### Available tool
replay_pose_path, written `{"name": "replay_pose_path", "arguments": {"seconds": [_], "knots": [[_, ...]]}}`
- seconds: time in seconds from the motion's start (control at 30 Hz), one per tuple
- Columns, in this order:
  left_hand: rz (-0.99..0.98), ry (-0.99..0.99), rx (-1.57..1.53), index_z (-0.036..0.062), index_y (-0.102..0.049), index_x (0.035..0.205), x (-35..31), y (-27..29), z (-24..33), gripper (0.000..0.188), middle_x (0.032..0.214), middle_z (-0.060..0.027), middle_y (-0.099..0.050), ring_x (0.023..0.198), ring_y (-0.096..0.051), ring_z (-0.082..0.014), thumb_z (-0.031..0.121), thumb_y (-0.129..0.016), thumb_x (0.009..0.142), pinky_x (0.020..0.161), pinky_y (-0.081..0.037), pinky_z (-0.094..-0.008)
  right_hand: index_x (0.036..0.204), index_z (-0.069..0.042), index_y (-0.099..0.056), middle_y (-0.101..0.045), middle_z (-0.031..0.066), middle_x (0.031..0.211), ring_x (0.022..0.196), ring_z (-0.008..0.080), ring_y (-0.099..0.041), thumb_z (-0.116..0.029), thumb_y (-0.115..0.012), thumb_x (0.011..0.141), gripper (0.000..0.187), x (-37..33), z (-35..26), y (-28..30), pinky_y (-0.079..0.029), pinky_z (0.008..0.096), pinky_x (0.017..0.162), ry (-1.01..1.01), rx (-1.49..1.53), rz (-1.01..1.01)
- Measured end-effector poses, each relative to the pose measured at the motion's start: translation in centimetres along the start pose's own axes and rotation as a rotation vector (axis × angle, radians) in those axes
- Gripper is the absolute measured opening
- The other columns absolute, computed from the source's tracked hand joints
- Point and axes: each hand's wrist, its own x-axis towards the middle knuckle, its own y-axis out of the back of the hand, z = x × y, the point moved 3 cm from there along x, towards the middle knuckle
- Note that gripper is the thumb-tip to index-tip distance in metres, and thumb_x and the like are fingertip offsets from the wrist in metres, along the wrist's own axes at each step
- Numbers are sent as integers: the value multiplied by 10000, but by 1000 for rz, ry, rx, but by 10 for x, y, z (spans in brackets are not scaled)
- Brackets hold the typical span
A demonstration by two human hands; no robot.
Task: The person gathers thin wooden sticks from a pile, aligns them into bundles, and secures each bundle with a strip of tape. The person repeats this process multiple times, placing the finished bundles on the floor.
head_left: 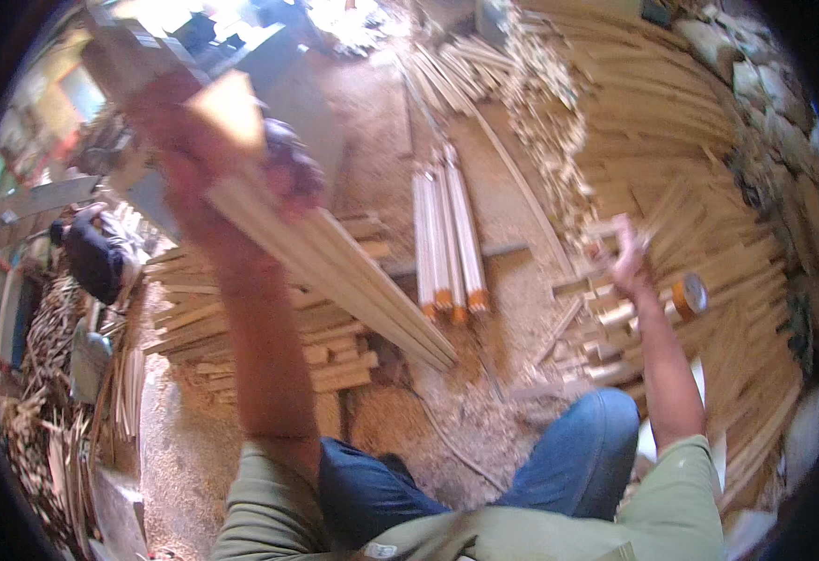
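While the left hand (199, 140) grips a bundle of wooden slats (335, 266), raised at 11 o'clock for carrying, the right hand (626, 257) pinches one thin strip (606, 236) at 3 o'clock above the scattered offcuts (596, 327).

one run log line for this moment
left hand: raised, gripping bundle of wooden slats | right hand: on short wood pieces | floor: sawdust

a: what place is this?
b: a wood workshop, i think. sawdust (447, 393) covers the floor.
a: what else shows it?
b: stacks of cut slats (269, 327), a bundle of sticks (447, 248), and many wood strips (671, 122) piled at the right.
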Motion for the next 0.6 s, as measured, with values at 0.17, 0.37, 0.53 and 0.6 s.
{"name": "replay_pose_path", "arguments": {"seconds": [0.17,0.37,0.53,0.6], "knots": [[49,30,-143,22,-569,1185,3,-18,-12,725,801,-90,-598,618,-594,-210,725,-586,1005,606,-528,-376,1670,-78,-353,-519,216,1603,1545,360,-436,-614,-893,834,1131,-24,-231,-101,-353,518,1273,462,846,-858],[567,138,241,52,-614,1153,0,33,-14,320,876,-105,-676,756,-685,-263,314,-726,1007,706,-604,-409,1550,-44,-388,-716,182,1193,1048,391,-728,-364,-888,896,883,-34,-297,-110,-602,490,931,188,320,-561],[457,-62,74,67,-610,1175,-3,92,2,222,955,-92,-670,846,-683,-255,149,-710,994,825,-616,-457,1469,-50,-450,-735,186,960,864,393,-760,-292,-886,869,779,-24,-294,-95,-609,517,808,363,369,-299],[324,-28,-44,59,-619,1182,-1,111,8,239,958,-93,-664,855,-676,-257,189,-705,1000,871,-608,-462,1423,-33,-544,-724,156,1032,959,316,-737,-291,-898,862,712,-36,-282,-100,-592,438,872,335,596,-597]]}}
